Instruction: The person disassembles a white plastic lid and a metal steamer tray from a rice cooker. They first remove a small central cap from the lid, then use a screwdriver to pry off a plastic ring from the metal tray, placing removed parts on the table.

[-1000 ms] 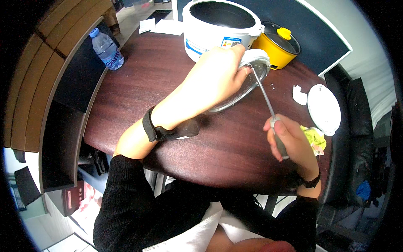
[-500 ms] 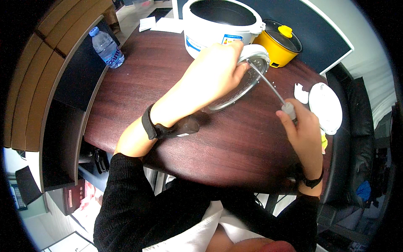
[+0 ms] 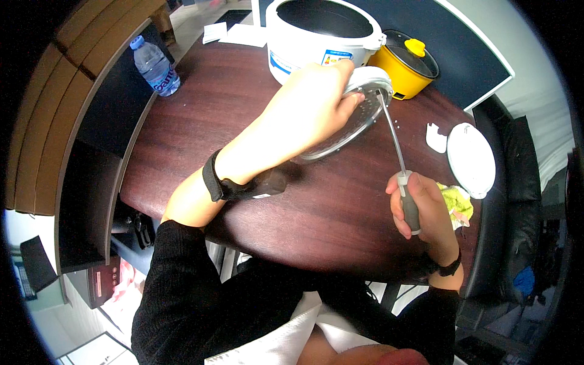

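Note:
My left hand (image 3: 319, 100) is closed on the rim of a round rice cooker lid (image 3: 365, 115), tilted up above the table. Its metal inner face has small holes and a pale plastic edge. In my right hand (image 3: 426, 210) is a screwdriver (image 3: 410, 210) with a grey handle, its long shaft slanting up and away. The shaft's tip meets the lid near its far right edge; what it touches there is too small to tell. Just behind the lid stands a white rice cooker body (image 3: 292, 45), uncovered, with a dark inside.
A yellow pot (image 3: 398, 73) with a glass lid stands right of the cooker. Farther right lie a white oval cover (image 3: 471, 159), a small white plastic piece (image 3: 435, 139) and a yellow-green cloth (image 3: 456, 204). A water bottle (image 3: 157, 68) stands at the table's (image 3: 201, 128) left edge.
My right hand has moved nearer to me and slightly left, turning the screwdriver steeper. Its tip has shifted right along the lid. The yellow-green cloth shows more now. My left hand keeps its hold.

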Tool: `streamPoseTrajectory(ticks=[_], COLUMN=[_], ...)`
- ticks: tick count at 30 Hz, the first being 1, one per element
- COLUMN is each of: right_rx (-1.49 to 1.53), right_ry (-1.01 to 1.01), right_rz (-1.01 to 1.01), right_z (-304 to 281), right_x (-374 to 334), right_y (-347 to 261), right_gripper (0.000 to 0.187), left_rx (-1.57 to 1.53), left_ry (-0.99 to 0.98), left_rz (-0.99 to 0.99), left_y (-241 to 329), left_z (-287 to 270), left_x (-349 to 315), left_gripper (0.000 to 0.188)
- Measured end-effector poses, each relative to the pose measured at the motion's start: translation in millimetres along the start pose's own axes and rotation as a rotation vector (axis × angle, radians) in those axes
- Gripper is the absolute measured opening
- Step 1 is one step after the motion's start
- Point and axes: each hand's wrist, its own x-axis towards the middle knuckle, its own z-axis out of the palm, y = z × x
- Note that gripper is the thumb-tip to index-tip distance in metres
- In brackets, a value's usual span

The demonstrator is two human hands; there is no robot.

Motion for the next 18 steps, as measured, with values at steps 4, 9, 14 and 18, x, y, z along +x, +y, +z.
streamPoseTrajectory(ticks=[4,9,14,18], right_rx=[0.052,0.034,0.027,-0.166], right_ry=[-0.044,-0.081,-0.067,-0.007], right_rz=[-0.009,0.015,0.024,0.022], right_z=[3,6,8,7], right_x=[3,8,10,6], right_y=[2,4,4,-4], right_gripper=[0.047,0.049,0.049,0.040], left_rx=[0.011,0.012,0.034,0.049], left_ry=[-0.007,0.012,-0.002,0.008], left_rz=[-0.021,-0.011,-0.021,0.008], left_y=[3,2,3,2], left_z=[-2,0,-1,1], left_x=[0,0,0,0], left_gripper=[0.029,0.027,0.029,0.028])
